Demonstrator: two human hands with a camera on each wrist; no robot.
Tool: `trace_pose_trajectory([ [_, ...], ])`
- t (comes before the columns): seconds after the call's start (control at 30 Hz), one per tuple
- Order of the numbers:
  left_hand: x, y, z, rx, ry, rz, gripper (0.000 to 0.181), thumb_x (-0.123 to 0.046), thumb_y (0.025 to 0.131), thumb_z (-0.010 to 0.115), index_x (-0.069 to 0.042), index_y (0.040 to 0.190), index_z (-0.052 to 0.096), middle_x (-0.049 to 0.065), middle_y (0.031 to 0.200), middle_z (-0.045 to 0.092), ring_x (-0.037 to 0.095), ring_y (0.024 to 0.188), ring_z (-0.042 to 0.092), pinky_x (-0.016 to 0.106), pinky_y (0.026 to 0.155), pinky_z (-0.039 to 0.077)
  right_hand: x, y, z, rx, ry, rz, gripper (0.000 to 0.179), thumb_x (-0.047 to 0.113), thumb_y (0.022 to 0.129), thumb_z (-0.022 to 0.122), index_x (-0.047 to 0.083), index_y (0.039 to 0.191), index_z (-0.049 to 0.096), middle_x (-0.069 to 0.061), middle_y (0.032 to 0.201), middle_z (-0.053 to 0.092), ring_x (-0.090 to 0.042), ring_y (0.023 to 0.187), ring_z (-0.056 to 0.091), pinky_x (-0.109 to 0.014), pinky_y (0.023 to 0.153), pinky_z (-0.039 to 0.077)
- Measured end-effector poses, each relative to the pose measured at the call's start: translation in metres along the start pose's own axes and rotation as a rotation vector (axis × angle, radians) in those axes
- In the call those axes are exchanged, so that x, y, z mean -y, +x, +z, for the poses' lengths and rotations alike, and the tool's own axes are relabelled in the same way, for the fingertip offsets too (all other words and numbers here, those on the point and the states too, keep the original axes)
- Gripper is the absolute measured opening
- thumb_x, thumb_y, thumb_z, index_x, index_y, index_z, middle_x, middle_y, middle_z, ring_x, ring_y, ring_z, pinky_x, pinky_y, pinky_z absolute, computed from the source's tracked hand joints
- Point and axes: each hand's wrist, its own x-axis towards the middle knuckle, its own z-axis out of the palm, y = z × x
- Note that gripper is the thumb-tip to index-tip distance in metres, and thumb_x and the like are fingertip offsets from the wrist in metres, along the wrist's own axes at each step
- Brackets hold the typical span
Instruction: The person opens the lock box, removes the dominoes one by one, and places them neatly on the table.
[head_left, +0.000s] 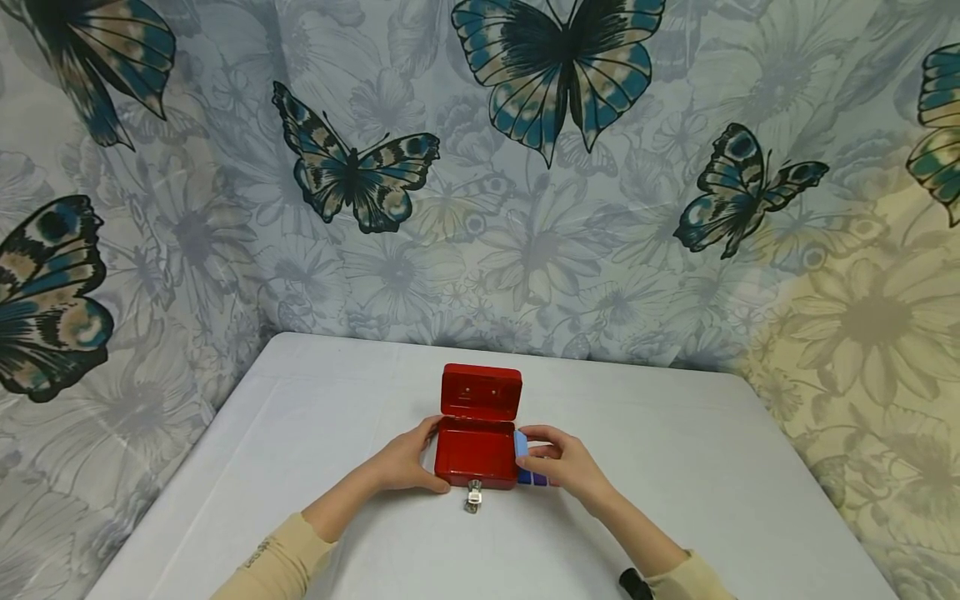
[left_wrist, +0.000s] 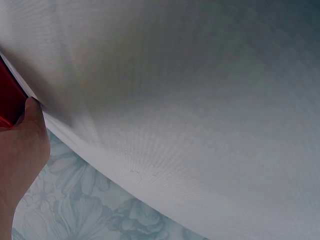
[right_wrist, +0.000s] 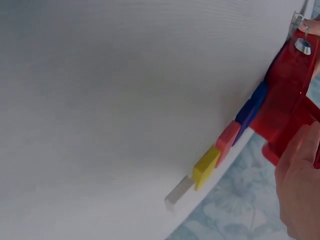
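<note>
A small red cash box (head_left: 475, 454) stands on the white table with its lid (head_left: 481, 392) raised; its inside looks bare. A silver latch (head_left: 473, 496) hangs at the front. My left hand (head_left: 408, 457) grips the box's left side, thumb at the front corner and fingers toward the back. At the right wall, my right hand (head_left: 566, 462) pinches a light blue block (head_left: 521, 443) between thumb and fingers. Below that hand, a blue block (right_wrist: 258, 97), a purple block (right_wrist: 245, 116) and a pink block (right_wrist: 228, 142) line up beside the box. The right wrist view hides the pinched block.
The row goes on with a yellow block (right_wrist: 205, 166) and a whitish block (right_wrist: 179, 191), both covered by the hand in the head view. White cloth covers the table (head_left: 337, 375). A butterfly-patterned curtain (head_left: 405, 283) hangs behind it. A black object (head_left: 635, 583) shows by the right sleeve.
</note>
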Motion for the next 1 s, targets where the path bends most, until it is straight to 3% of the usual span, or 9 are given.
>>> trace_pose_trajectory([
  [0.37,0.002,0.0,0.001,0.0,-0.005,0.006,0.104,-0.032,0.067,0.089,-0.007,0.149,0.03,0.012,0.148,0.043,0.03,0.133,0.044,0.047,0.105,0.042,-0.011,-0.006,-0.014,-0.043,0.016,0.022,0.049,0.022,0.083,0.078,0.009,0.127,0.061,-0.01,0.123,0.063,-0.021,0.1,0.062,-0.036,0.08,0.057],
  [0.77,0.001,-0.001,0.001,0.004,-0.002,0.008,0.104,-0.033,0.068,0.088,-0.006,0.149,0.03,0.012,0.148,0.043,0.03,0.133,0.044,0.046,0.105,0.042,-0.025,-0.014,-0.035,-0.098,-0.021,0.066,0.048,0.024,0.083,0.078,0.01,0.127,0.062,-0.011,0.124,0.063,-0.021,0.103,0.064,-0.04,0.089,0.055],
  [1.0,-0.001,-0.001,0.0,0.004,-0.006,0.001,0.104,-0.033,0.067,0.088,-0.006,0.149,0.03,0.012,0.148,0.043,0.03,0.133,0.044,0.047,0.105,0.042,-0.033,-0.017,-0.052,-0.108,-0.054,0.07,0.052,0.024,0.083,0.079,0.007,0.128,0.061,-0.012,0.123,0.063,-0.02,0.103,0.063,-0.035,0.088,0.054],
])
